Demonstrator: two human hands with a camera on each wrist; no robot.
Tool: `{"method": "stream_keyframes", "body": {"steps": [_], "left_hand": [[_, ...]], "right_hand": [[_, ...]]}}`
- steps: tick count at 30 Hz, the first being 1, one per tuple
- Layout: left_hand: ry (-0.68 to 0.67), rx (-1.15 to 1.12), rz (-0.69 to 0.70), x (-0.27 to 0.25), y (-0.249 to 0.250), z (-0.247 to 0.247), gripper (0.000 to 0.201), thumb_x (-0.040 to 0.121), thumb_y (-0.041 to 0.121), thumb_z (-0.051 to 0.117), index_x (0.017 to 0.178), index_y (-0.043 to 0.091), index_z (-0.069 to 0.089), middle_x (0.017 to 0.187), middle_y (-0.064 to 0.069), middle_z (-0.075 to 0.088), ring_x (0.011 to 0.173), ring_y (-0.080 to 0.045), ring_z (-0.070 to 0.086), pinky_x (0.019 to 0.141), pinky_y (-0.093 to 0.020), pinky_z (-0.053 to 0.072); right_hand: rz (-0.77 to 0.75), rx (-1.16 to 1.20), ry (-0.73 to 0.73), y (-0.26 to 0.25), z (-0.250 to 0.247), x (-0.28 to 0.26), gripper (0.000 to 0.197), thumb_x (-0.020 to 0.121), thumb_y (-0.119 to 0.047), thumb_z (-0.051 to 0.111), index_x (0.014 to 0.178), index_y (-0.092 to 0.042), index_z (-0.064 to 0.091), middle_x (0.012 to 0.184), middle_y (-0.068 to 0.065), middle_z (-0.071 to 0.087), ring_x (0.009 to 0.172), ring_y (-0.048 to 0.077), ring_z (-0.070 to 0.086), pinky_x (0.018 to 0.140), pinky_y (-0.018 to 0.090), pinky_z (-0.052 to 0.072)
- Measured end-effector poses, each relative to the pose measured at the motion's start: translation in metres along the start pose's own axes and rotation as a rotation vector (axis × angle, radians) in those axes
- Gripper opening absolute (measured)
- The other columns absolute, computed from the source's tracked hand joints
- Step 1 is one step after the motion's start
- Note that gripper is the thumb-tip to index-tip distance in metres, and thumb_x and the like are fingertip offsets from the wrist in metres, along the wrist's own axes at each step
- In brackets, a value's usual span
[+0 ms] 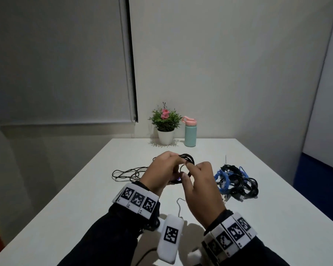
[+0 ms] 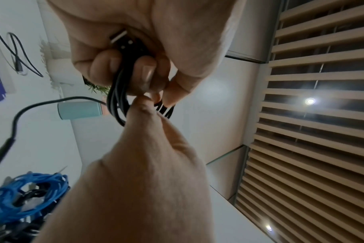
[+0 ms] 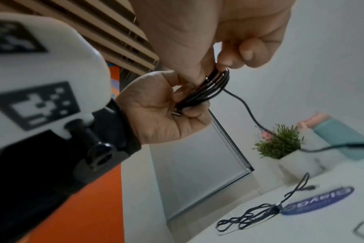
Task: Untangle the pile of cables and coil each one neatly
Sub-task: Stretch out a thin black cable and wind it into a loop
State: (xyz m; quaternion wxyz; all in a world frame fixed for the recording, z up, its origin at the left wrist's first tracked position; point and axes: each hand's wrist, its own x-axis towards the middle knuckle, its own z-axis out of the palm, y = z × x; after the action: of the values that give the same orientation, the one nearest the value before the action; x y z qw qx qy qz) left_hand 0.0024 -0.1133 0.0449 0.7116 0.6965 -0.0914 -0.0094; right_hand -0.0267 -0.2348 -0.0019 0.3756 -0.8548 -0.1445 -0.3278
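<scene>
Gripping black cable coil (image 1: 187, 160); both hands.

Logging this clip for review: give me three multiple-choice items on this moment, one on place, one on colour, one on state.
1. Where does the tangled pile lie?
A. right of the hands
B. behind the plant
C. on the floor

2. The bottle has which lid colour?
A. blue
B. pink
C. black

3. The black cable coil is:
A. flat on the table
B. hanging off the edge
C. held by both hands

Answers: 1 A, it sits beside the right hand; 2 B, pink cap over teal body; 3 C, the left hand and right hand both pinch its loops.
</scene>
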Motion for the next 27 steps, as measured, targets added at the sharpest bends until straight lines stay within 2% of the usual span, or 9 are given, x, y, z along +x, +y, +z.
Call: {"method": "stream_keyframes", "body": {"steps": [2, 5, 8, 10, 13, 19, 21, 23, 27], "left_hand": [[-0.074, -0.004, 0.005, -0.002, 0.007, 0.003, 0.017, 0.095, 0.026, 0.060, 0.084, 0.015, 0.053, 0.051, 0.009, 0.037, 0.042, -0.010, 0.032, 0.068, -0.034, 0.039], [-0.172, 0.022, 0.034, 0.000, 0.013, 0.004, 0.033, 0.100, 0.035, 0.057, 0.074, 0.018, 0.046, 0.052, 0.009, 0.033, 0.043, -0.009, 0.026, 0.049, -0.024, 0.026], [-0.168, 0.075, 0.104, 0.005, 0.013, 0.000, 0.034, 0.102, 0.029, 0.055, 0.074, 0.016, 0.042, 0.055, 0.005, 0.033, 0.046, -0.011, 0.024, 0.046, -0.022, 0.023], [-0.135, 0.227, 0.174, 0.008, 0.009, -0.007, 0.031, 0.103, 0.030, 0.055, 0.076, 0.014, 0.047, 0.052, 0.006, 0.040, 0.044, -0.010, 0.030, 0.046, -0.022, 0.027], [-0.108, 0.455, 0.287, 0.012, 0.002, -0.019, 0.028, 0.103, 0.031, 0.054, 0.078, 0.019, 0.055, 0.049, 0.016, 0.053, 0.046, 0.000, 0.044, 0.050, -0.018, 0.034], [-0.019, 0.856, 0.344, 0.027, -0.012, -0.044, 0.025, 0.106, 0.039, 0.043, 0.090, 0.021, 0.052, 0.079, 0.001, 0.062, 0.076, -0.021, 0.054, 0.073, -0.039, 0.044], [-0.053, 0.798, 0.302, 0.033, -0.015, -0.053, 0.027, 0.107, 0.037, 0.040, 0.088, 0.023, 0.053, 0.072, 0.005, 0.056, 0.067, -0.015, 0.050, 0.067, -0.037, 0.040], [-0.118, 0.556, 0.230, 0.036, -0.015, -0.057, 0.029, 0.107, 0.035, 0.043, 0.084, 0.020, 0.055, 0.061, 0.011, 0.046, 0.054, -0.007, 0.041, 0.057, -0.028, 0.035], [-0.282, 0.046, 0.129, 0.026, -0.013, -0.053, 0.020, 0.082, 0.024, 0.071, 0.082, 0.015, 0.053, 0.063, 0.009, 0.045, 0.053, -0.008, 0.038, 0.052, -0.017, 0.033]], "right_hand": [[0.068, 0.142, 0.074, 0.000, -0.005, 0.001, 0.015, 0.093, -0.014, 0.063, 0.107, -0.016, 0.067, 0.095, -0.002, 0.044, 0.083, -0.004, 0.048, 0.072, 0.006, 0.036], [0.190, 0.314, 0.139, -0.001, -0.015, 0.007, 0.011, 0.085, -0.016, 0.073, 0.079, -0.025, 0.070, 0.084, -0.002, 0.053, 0.070, 0.001, 0.050, 0.065, 0.011, 0.037], [0.346, 0.468, 0.010, -0.002, -0.021, 0.017, 0.020, 0.085, -0.021, 0.069, 0.065, -0.022, 0.065, 0.071, -0.007, 0.059, 0.060, 0.003, 0.047, 0.060, 0.021, 0.036], [0.530, 0.677, -0.115, -0.003, -0.024, 0.024, 0.021, 0.085, -0.023, 0.059, 0.064, -0.019, 0.060, 0.059, -0.010, 0.050, 0.056, 0.008, 0.040, 0.058, 0.027, 0.030], [0.748, 1.003, -0.310, 0.001, -0.029, 0.034, 0.021, 0.086, -0.020, 0.047, 0.066, -0.017, 0.054, 0.064, -0.003, 0.044, 0.057, 0.013, 0.037, 0.062, 0.030, 0.029], [0.616, 1.053, -0.430, 0.017, -0.026, 0.050, 0.037, 0.098, -0.040, 0.053, 0.066, -0.020, 0.050, 0.077, 0.001, 0.058, 0.073, 0.017, 0.057, 0.084, 0.037, 0.041], [0.577, 1.088, -0.371, 0.023, -0.025, 0.061, 0.035, 0.100, -0.036, 0.051, 0.071, -0.017, 0.046, 0.069, 0.001, 0.049, 0.055, 0.014, 0.045, 0.068, 0.032, 0.048], [0.551, 0.953, -0.290, 0.032, -0.021, 0.071, 0.035, 0.102, -0.035, 0.049, 0.072, -0.019, 0.042, 0.065, -0.002, 0.037, 0.049, 0.011, 0.029, 0.048, 0.024, 0.037], [0.473, 0.681, -0.318, 0.036, -0.008, 0.070, 0.036, 0.098, -0.040, 0.054, 0.071, -0.017, 0.054, 0.056, -0.001, 0.030, 0.048, 0.014, 0.024, 0.046, 0.027, 0.024]]}}
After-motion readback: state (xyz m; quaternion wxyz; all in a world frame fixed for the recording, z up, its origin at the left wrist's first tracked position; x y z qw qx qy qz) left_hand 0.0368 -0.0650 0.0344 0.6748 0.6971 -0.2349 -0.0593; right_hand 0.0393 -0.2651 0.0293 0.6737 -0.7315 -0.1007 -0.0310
